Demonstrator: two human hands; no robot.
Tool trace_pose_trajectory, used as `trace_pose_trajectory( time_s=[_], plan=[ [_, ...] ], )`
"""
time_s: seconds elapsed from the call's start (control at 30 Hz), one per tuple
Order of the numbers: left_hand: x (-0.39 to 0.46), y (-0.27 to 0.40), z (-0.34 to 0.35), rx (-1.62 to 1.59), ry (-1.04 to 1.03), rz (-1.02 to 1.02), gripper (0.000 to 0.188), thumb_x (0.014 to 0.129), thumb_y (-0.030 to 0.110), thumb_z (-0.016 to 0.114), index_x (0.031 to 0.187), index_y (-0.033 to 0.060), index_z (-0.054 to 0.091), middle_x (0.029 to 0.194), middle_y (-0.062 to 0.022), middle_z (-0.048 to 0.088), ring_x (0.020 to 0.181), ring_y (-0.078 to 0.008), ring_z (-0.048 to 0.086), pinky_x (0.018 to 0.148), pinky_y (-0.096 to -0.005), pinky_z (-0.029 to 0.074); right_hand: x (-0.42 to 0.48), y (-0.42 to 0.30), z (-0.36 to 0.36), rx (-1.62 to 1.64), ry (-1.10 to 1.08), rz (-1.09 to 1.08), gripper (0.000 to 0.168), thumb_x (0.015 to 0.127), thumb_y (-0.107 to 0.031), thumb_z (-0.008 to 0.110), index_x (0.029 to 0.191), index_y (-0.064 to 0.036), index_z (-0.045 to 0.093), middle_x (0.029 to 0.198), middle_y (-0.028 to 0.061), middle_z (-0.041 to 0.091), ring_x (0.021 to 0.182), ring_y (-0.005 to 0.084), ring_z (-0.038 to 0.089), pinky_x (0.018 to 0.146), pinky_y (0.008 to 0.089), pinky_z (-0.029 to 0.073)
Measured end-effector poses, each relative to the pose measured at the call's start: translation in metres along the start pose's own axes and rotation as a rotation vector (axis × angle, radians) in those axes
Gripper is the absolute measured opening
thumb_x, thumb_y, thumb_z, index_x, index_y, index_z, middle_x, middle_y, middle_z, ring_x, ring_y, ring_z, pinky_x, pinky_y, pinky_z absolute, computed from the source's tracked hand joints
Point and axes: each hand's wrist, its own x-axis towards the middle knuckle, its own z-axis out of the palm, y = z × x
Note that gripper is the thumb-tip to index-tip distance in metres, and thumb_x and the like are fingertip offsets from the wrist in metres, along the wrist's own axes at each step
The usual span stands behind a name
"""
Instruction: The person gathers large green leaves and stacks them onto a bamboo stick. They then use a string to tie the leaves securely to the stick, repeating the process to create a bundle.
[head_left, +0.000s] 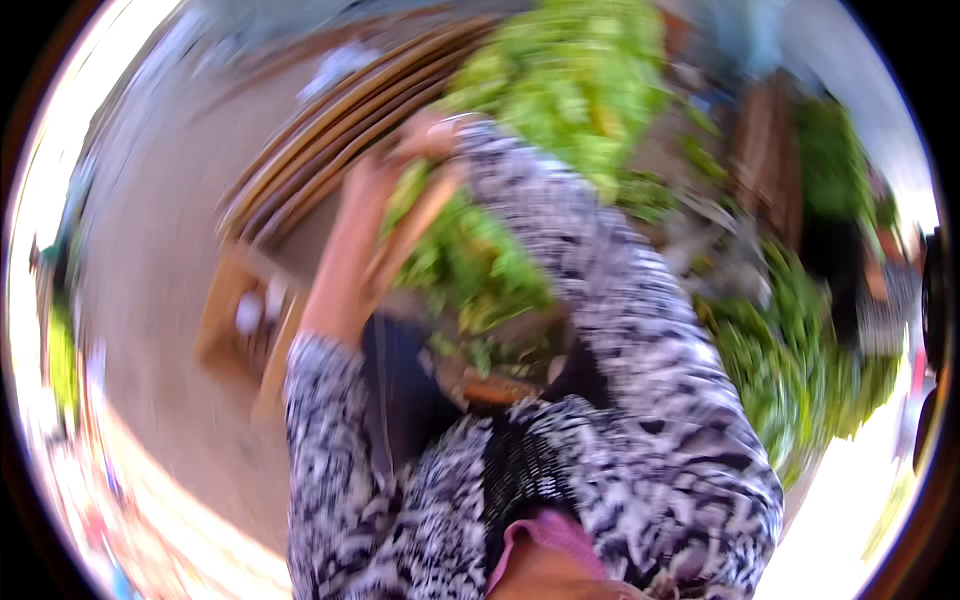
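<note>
Both sleeves have a black-and-white pattern. My left hand (375, 169) reaches up from the lower left and meets my right hand (431, 137) beside several long brown wooden slats (337, 124). The fingers are blurred, so what either hand holds cannot be told. Just below them, a tan wooden strip (416, 225) slants close to my left forearm, and green leaves (480, 274) lie under my right forearm. A large heap of bright green leaves (570, 82) is beyond my right wrist. My right wrist bears a light band.
A wooden stool or frame (225, 315) stands on the brown ground at left. More leafy greens (787, 360) lie at right, near clear plastic (720, 255) and a brown upright object (769, 157). Part of another person (885, 300) shows at the far right.
</note>
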Motion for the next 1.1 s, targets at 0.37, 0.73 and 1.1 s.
trace_pose_trajectory(
  time_s=[0.37,0.73,1.1],
  plan=[
    [-0.064,-0.038,-0.086,-0.697,-0.315,-0.560,0.015,0.086,0.023,0.055,0.082,0.0087,0.057,0.050,0.0042,0.039,0.031,-0.0049,0.022,0.030,-0.0205,0.014,0.038,-0.083,0.046,0.339,-0.417,0.205,0.021,0.074,-0.022,0.065,0.090,-0.011,0.070,0.092,0.0094,0.067,0.087,0.0222,0.063,0.074,0.0366,0.051],
    [-0.100,-0.032,0.035,0.817,-0.288,0.140,0.041,0.082,0.037,0.052,0.104,0.0029,0.061,0.094,-0.0204,0.063,0.082,-0.0350,0.062,0.071,-0.0449,0.049,-0.061,-0.058,-0.026,0.665,0.313,0.687,0.022,0.070,-0.020,0.064,0.082,-0.002,0.061,0.072,0.0156,0.062,0.069,0.0333,0.061,0.064,0.0429,0.048],
    [-0.230,0.001,-0.002,-0.264,-0.455,-0.205,0.024,0.093,0.020,0.047,0.103,0.0014,0.057,0.063,-0.0062,0.052,0.048,-0.0061,0.040,0.040,-0.0203,0.030,-0.374,0.028,-0.066,0.825,0.577,0.611,0.038,0.075,-0.024,0.067,0.109,-0.010,0.058,0.094,0.0111,0.059,0.081,0.0249,0.061,0.071,0.0382,0.051]
  ],
)
